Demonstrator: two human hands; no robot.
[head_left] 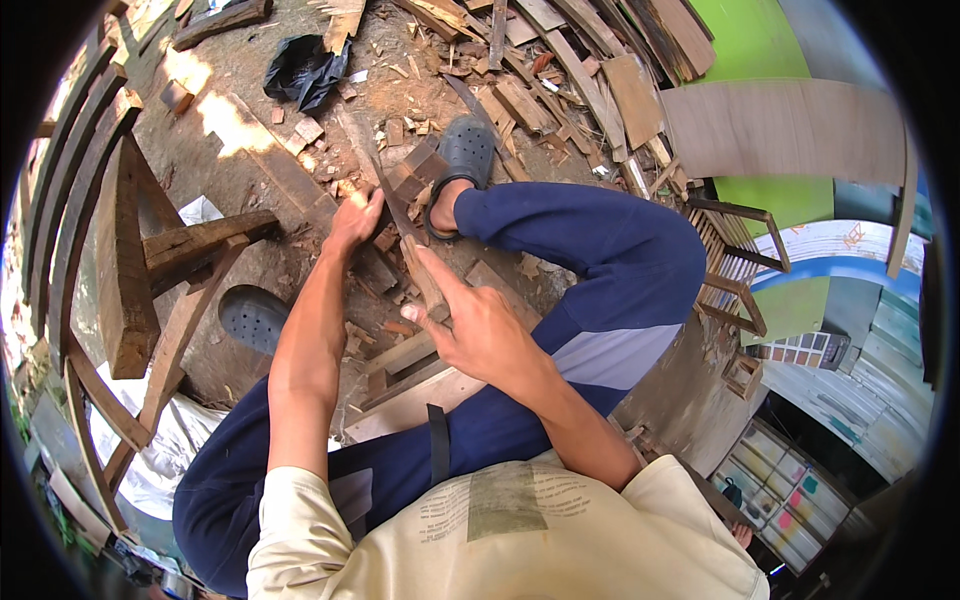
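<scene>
- A long, flat, dark-bladed tool with a brown wooden handle [394, 205] is held in the right hand [490, 335], in front of the body; its blade is pointed forward, away from the trousers.
- By the right fingers the handle is gripped, with the index finger laid along it.
- The left hand [357, 218] is placed low, just beside the blade; its fingers are curled, but whether something is gripped by them cannot be told.
- Around both hands, broken brown wood scraps [405, 180] are scattered on the brown earthen ground [230, 60].
- Near the blade, a dark grey perforated clog [466, 150] is worn on the right foot.
- Another dark grey perforated clog [252, 318] is seen beside the left forearm.
- Farther forward, a crumpled black plastic bag [305, 72] is left on the ground.
</scene>
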